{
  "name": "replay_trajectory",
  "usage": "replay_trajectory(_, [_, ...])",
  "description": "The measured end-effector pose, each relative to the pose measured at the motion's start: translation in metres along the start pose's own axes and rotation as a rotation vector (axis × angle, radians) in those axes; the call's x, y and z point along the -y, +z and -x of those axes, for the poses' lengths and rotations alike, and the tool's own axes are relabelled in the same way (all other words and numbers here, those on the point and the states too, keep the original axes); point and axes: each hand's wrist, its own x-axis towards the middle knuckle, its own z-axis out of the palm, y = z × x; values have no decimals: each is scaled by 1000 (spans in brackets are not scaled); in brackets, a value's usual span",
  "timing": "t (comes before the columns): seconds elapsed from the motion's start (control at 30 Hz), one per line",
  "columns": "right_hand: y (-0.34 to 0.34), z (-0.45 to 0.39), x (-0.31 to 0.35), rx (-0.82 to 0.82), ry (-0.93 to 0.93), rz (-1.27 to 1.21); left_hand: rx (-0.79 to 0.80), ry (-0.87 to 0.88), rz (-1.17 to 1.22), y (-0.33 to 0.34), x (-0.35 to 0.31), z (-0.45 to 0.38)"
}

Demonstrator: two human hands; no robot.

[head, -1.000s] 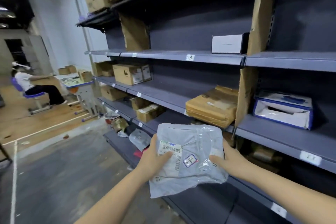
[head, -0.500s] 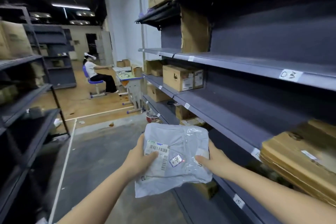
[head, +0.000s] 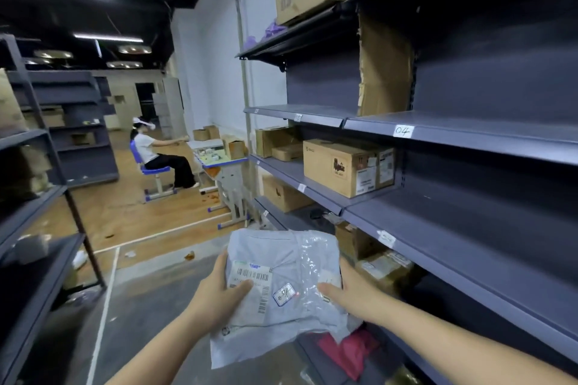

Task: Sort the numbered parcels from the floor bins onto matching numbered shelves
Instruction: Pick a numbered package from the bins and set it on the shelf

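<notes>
While our left hand (head: 219, 294) and right hand (head: 350, 291) grip it between them, the grey parcel (head: 281, 284) looks crinkled, labelled.

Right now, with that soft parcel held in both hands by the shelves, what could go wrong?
1. The parcel's handwritten sticker is small and blurred here; misreading it could send it to the wrong shelf, such as the one tagged 04.
2. The left hand and right hand pinch only its edges; the limp bag might sag or slip.
</notes>
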Motion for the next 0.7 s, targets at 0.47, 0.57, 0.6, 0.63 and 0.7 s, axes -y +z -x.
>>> replay_trajectory(0.47, [-20,-237,-1,-214,84,36,158,152,11,-1,28,-294])
replay_trajectory(0.57, [-38,-285,-2,-277,90,34,192,194,19,5,11,-352])
replay_trajectory(0.6, [-45,-299,-2,-309,91,36,195,200,23,7,6,-370])
replay_trajectory(0.63, [-52,-313,-1,-344,94,44,185,197,31,9,1,-387])
replay_trajectory(0.7, [-65,-339,2,-429,111,40,143,164,44,16,-7,-424])
